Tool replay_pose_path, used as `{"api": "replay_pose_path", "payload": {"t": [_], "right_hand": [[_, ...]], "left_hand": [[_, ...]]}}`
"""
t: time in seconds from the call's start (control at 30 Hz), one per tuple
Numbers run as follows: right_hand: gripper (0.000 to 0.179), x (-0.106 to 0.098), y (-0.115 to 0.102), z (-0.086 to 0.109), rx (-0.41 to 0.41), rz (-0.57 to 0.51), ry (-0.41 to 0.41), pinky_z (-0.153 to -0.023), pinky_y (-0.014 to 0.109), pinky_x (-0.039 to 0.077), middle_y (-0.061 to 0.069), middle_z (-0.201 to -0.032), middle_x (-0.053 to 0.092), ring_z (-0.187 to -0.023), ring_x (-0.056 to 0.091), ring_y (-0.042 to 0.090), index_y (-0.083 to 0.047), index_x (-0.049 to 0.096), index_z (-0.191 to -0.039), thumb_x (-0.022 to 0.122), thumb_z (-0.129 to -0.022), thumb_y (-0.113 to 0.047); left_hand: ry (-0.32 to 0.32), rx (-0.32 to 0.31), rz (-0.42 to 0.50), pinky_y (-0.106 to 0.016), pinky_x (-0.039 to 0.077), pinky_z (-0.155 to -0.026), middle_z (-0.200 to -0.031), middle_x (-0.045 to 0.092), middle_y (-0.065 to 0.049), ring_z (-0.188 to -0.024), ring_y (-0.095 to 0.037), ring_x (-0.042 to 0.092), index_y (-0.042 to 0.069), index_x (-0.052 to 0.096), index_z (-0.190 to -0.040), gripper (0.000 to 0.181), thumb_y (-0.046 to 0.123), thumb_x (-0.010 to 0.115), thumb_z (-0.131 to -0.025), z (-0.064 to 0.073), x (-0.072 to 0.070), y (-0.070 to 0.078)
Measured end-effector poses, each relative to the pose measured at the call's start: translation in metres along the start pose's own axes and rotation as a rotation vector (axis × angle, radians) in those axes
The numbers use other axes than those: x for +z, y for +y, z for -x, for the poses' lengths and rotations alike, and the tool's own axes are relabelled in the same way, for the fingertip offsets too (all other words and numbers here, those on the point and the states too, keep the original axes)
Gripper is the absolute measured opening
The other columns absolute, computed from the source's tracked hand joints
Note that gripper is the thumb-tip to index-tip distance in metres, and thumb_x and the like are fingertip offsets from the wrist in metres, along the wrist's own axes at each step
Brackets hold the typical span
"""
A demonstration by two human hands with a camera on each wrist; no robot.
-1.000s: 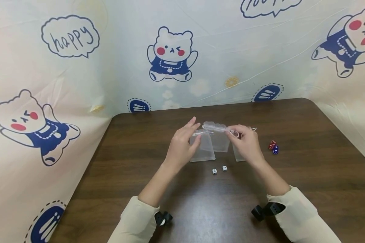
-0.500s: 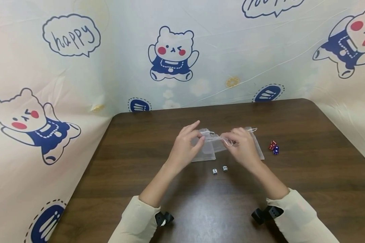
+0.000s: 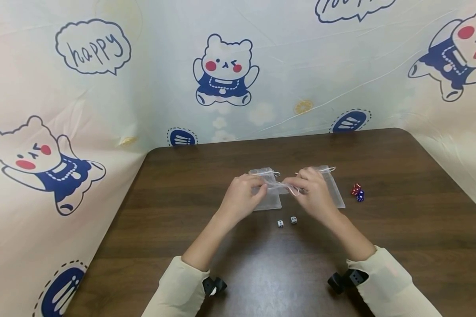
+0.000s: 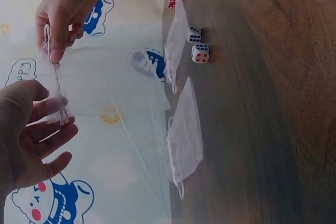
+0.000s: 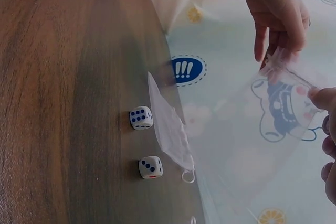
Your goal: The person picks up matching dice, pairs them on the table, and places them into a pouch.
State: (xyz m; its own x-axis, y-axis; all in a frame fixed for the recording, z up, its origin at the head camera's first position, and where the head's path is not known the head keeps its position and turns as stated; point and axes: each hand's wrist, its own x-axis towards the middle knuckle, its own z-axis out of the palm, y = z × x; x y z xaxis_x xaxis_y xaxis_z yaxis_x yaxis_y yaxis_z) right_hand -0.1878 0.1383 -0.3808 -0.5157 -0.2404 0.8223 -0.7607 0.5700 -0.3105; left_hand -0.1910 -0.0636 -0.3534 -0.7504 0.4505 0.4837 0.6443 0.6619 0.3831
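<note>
The right hand (image 3: pixel 312 191) was found grasping a sheer white drawstring bag (image 4: pixel 58 82), its thumb and fingers pinching the bag at the gathered, corded edge, with a loop of the cord standing out beside the thumb. The left hand (image 3: pixel 242 196) was relaxed rather than clenched: its fingers were parted, the thumb stood apart from them, and the fingertips touched the opposite end of the same edge, sheer fabric lying over one finger. The bag was held raised above the brown wood-grain table (image 3: pixel 238 273), between the two hands, its body hanging thin and see-through. Two similar pouches lay on the tabletop: the left pouch (image 3: pixel 269 203), partly covered from above by the left hand, and the right pouch (image 3: pixel 335 192), partly covered by the right hand, each with white cord at its far end. Two white dice (image 3: pixel 293 219) rested close together on the near side of the pouches; blue pips showed on both and red pips on at least one. To the right of the right pouch, red dice (image 3: pixel 355 189) and blue dice (image 3: pixel 360 196) sat in one tight cluster, too small for a reliable count. Cream sleeves (image 3: pixel 392 279) covered both forearms, with a black device at each wrist. Behind the table hung a pale backdrop (image 3: pixel 277 75) printed with cartoon bears.
</note>
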Motion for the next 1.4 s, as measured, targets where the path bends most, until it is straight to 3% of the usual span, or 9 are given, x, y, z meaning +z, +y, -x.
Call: {"api": "replay_pose_path", "payload": {"t": [0.13,0.33,0.63,0.87,1.1,1.27,1.4], "right_hand": [[0.015,0.0,0.001,0.0,-0.002,0.008,0.012,-0.064,0.039,0.034,-0.001,-0.06,0.047,-0.064,0.042,0.02,-0.006,0.072,-0.077,0.076,-0.067,0.004],[0.012,0.0,0.001,0.001,0.027,0.006,-0.002,-0.064,0.039,0.034,0.0,-0.062,0.05,-0.065,0.042,0.02,-0.005,0.071,-0.078,0.076,-0.068,0.001],[0.018,0.002,0.003,0.003,0.093,0.018,-0.057,-0.064,0.038,0.034,-0.001,-0.062,0.046,-0.064,0.04,0.018,-0.003,0.069,-0.08,0.079,-0.065,-0.002],[0.026,0.0,0.003,0.006,0.232,0.053,-0.181,-0.068,0.039,0.034,-0.001,-0.062,0.047,-0.065,0.041,0.018,-0.004,0.069,-0.09,0.08,-0.067,-0.008],[0.043,-0.002,0.004,0.009,0.377,0.082,-0.311,-0.07,0.039,0.033,-0.001,-0.062,0.045,-0.07,0.042,0.021,0.001,0.065,-0.107,0.079,-0.071,-0.017],[0.042,-0.003,0.009,0.013,0.42,0.099,-0.385,-0.064,0.038,0.032,-0.001,-0.06,0.043,-0.066,0.041,0.02,0.001,0.064,-0.107,0.078,-0.072,-0.018],[0.037,-0.002,0.013,0.019,0.437,0.124,-0.506,-0.059,0.035,0.034,-0.002,-0.059,0.044,-0.063,0.042,0.017,-0.003,0.066,-0.106,0.076,-0.074,-0.019]], "left_hand": [[0.023,0.025,-0.012,-0.037,0.047,-0.074,-0.087,0.07,-0.002,-0.083,-0.017,0.063,0.008,0.072,-0.08,0.009,0.01,0.063,-0.081,0.0,0.002,-0.001],[-0.006,0.004,-0.011,-0.035,0.043,-0.069,-0.087,0.068,0.0,-0.081,-0.016,0.059,0.01,0.071,-0.084,0.008,0.01,0.063,-0.08,0.0,0.002,0.001],[-0.011,0.047,0.019,-0.032,0.045,-0.071,-0.082,0.065,-0.002,-0.076,-0.015,0.056,0.005,0.068,-0.082,0.007,0.006,0.063,-0.076,0.0,0.001,0.002],[-0.023,0.014,0.019,-0.031,0.045,-0.071,-0.093,0.066,-0.01,-0.081,-0.02,0.056,-0.001,0.068,-0.097,0.023,0.004,0.064,-0.076,0.0,0.0,0.002],[0.016,0.008,0.01,-0.03,0.045,-0.068,-0.095,0.065,-0.011,-0.08,-0.019,0.054,-0.002,0.066,-0.106,0.032,0.0,0.065,-0.074,0.001,-0.001,0.0],[0.026,-0.002,0.007,-0.028,0.043,-0.065,-0.092,0.063,-0.008,-0.076,-0.017,0.05,-0.003,0.064,-0.108,0.034,-0.001,0.064,-0.074,0.002,-0.002,-0.001],[0.034,-0.01,0.027,-0.025,0.043,-0.062,-0.089,0.062,-0.008,-0.072,-0.016,0.051,-0.004,0.064,-0.109,0.035,-0.003,0.063,-0.074,0.002,-0.001,-0.002]]}}
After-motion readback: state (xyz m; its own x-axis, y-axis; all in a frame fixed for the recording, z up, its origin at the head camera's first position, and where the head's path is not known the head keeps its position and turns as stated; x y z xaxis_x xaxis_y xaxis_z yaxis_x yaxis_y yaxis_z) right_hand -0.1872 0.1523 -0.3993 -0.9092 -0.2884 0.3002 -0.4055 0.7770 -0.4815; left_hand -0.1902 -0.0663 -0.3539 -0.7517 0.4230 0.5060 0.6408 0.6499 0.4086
